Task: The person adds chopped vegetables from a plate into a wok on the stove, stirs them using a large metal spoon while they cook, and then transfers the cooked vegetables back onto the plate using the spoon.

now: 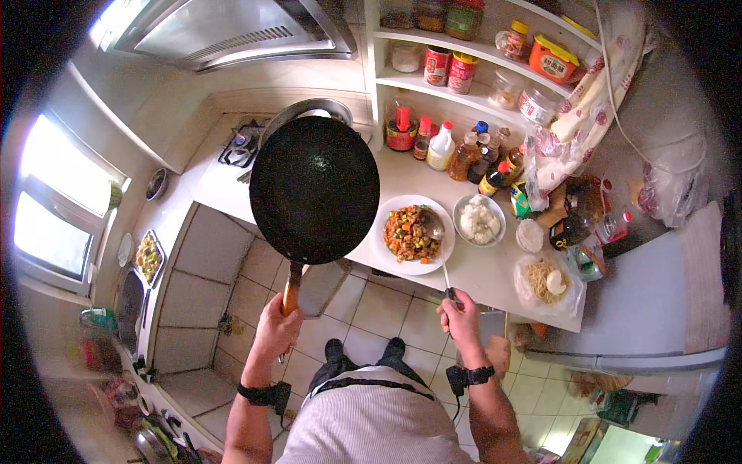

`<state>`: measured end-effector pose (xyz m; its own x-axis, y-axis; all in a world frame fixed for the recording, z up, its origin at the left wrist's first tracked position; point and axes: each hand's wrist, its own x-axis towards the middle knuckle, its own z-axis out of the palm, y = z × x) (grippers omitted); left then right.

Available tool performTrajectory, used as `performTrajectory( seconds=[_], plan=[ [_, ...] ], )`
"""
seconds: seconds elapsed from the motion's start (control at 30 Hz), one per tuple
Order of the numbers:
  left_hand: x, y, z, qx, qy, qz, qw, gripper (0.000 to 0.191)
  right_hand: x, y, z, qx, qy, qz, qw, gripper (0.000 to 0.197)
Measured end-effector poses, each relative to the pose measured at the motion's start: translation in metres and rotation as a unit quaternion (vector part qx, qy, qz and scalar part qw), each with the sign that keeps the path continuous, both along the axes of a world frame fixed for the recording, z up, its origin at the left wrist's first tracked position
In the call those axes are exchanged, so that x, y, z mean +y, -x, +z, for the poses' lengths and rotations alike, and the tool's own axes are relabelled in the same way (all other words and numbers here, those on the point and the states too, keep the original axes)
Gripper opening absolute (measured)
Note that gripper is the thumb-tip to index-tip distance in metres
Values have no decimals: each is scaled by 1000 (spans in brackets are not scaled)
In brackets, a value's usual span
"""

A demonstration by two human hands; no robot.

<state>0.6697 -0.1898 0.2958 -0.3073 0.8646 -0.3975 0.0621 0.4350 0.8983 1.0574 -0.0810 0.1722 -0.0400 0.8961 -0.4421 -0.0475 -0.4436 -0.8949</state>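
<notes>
My left hand [277, 327] grips the wooden handle of a black wok [316, 188], held up before me so that its dark underside or inner face shows; which of the two, I cannot tell. In my right hand [459, 313] is the dark handle of a metal ladle [432, 226], whose bowl rests in diced, sauced food [408, 232] on a white round plate [394, 265]. Just right of the plate, a bowl [456, 223] holds white rice [478, 220]. Black straps with small devices sit on both wrists.
Behind the plate stand several sauce bottles [442, 146] below shelves [475, 101] of jars. A gas burner [239, 148] and a large metal pan [339, 109] are at the back left. Bagged noodles [542, 279] lie right; a food tray [149, 259] is on the left counter.
</notes>
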Motion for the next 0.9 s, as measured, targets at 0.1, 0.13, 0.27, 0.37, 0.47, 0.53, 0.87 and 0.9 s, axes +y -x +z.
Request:
performTrajectory(
  seconds=[0.1, 0.13, 0.27, 0.37, 0.47, 0.53, 0.87, 0.9],
  plan=[
    [-11, -6, 9, -96, 22, 43, 994, 11, 9, 5, 14, 15, 10, 1, 1000, 40],
    [-13, -7, 10, -88, 27, 29, 995, 11, 14, 2, 13, 15, 28, 14, 999, 44],
    [-37, -4, 10, -169, 37, 68, 983, 11, 3, 5, 45, 171, 26, -26, 985, 36],
    [-56, -3, 4, -203, 17, 84, 975, 13, 0, -1, 57, 265, 42, 14, 963, 37],
    [-81, 7, -12, -238, 15, 105, 965, 14, -3, 14, 89, 227, 0, 19, 974, 38],
    [-90, 8, -10, -238, 30, 109, 965, 14, -7, 21, 88, 87, -106, 13, 990, 41],
    [-116, 11, -11, -209, 50, 133, 967, 13, 0, 16, -33, -405, -269, 59, 872, 42],
    [-116, 13, -12, -193, 42, 125, 972, 13, 6, 19, -25, -411, -256, 80, 871, 42]
  ],
)
